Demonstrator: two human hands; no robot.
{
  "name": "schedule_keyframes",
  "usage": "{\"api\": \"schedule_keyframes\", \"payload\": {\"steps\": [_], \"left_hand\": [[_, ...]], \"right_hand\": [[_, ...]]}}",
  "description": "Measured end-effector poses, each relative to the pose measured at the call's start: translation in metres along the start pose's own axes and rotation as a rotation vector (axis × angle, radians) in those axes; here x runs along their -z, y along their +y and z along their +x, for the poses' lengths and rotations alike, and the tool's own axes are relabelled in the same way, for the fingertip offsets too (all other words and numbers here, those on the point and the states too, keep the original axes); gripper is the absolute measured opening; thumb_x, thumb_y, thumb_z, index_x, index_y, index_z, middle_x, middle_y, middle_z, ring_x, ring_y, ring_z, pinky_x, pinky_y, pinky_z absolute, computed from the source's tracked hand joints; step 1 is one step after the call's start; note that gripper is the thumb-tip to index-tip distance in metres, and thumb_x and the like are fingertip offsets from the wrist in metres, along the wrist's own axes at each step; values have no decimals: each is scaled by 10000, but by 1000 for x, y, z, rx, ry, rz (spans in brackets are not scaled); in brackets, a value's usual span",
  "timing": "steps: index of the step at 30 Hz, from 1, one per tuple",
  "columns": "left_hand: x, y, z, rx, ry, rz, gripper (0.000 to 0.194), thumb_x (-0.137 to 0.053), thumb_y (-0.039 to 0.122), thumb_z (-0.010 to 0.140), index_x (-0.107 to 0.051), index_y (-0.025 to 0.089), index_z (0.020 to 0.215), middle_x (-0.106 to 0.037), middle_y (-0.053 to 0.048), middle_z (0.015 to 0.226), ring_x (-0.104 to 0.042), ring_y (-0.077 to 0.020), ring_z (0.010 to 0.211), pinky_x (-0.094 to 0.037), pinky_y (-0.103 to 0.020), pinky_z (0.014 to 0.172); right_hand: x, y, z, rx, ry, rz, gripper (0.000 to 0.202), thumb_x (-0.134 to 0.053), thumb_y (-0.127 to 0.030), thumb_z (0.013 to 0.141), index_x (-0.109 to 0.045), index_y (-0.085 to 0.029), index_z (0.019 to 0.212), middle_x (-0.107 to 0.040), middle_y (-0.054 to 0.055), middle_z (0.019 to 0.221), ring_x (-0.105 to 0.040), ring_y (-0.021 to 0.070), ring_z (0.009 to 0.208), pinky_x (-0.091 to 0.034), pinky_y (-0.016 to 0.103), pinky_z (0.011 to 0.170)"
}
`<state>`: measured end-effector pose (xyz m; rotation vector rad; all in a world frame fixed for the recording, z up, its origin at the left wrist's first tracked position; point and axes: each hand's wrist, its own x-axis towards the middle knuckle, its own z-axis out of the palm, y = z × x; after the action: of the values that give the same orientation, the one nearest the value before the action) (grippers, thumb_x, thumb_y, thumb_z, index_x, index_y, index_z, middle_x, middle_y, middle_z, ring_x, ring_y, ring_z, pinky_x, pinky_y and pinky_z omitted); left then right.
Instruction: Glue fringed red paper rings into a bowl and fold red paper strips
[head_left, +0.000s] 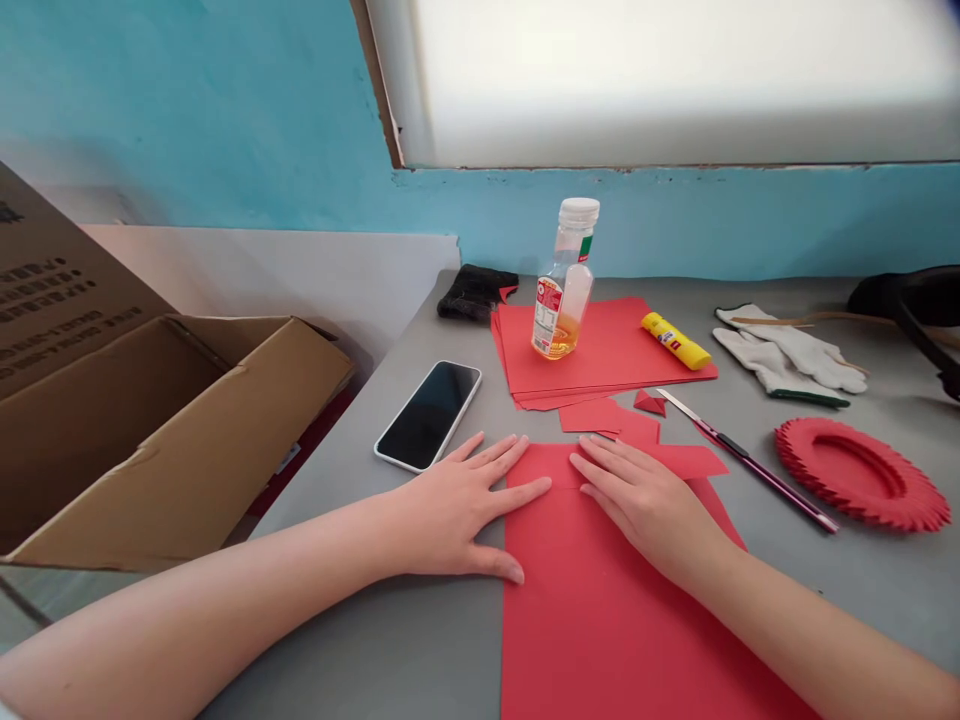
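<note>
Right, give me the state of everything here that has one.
Bottle, upright, capped, partly filled
Phone, screen dark
Craft knife, blade out
Glue stick, lying down
Cardboard box, open
White gloves, unworn
Red ring, lying flat
Large red sheet, touched by left hand and right hand

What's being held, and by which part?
Nothing is held: the left hand and right hand, open, touch the red paper near its far edge.
</note>
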<state>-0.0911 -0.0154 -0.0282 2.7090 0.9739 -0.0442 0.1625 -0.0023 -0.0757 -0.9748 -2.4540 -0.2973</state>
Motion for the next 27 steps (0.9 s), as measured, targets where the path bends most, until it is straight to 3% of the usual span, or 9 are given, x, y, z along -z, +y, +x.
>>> {"api": "schedule_keyframes", "payload": {"steps": [17,22,27], "left_hand": [[10,-9,-1,-88,35,-103,783,-577,610,715,-298,300,1378,-178,-92,1467,-176,-285,1345,-87,-473,1090],[20,-13,-1,-34,-31,-217,731,-527,611,753,-328,265,1366,-204,-77,1462,-199,-246,1344,-62,-436,1104],[21,-16,-1,-17,-1,-325,651,-581,543,754,-401,277,1320,-260,-45,1445,-251,-234,1328,-72,-415,1112]], "right_hand": [[2,0,-1,12,-14,-4,279,-450,-187,877,-641,-159,1080,-632,110,1136,-567,247,1074,-498,401,881],[2,0,-2,7,-22,-11,280,-448,-180,877,-639,-155,1080,-627,118,1141,-559,250,1085,-488,406,891],[1,-1,-2,-14,-31,13,282,-441,-180,880,-641,-165,1078,-627,116,1142,-548,249,1100,-484,409,894]]}}
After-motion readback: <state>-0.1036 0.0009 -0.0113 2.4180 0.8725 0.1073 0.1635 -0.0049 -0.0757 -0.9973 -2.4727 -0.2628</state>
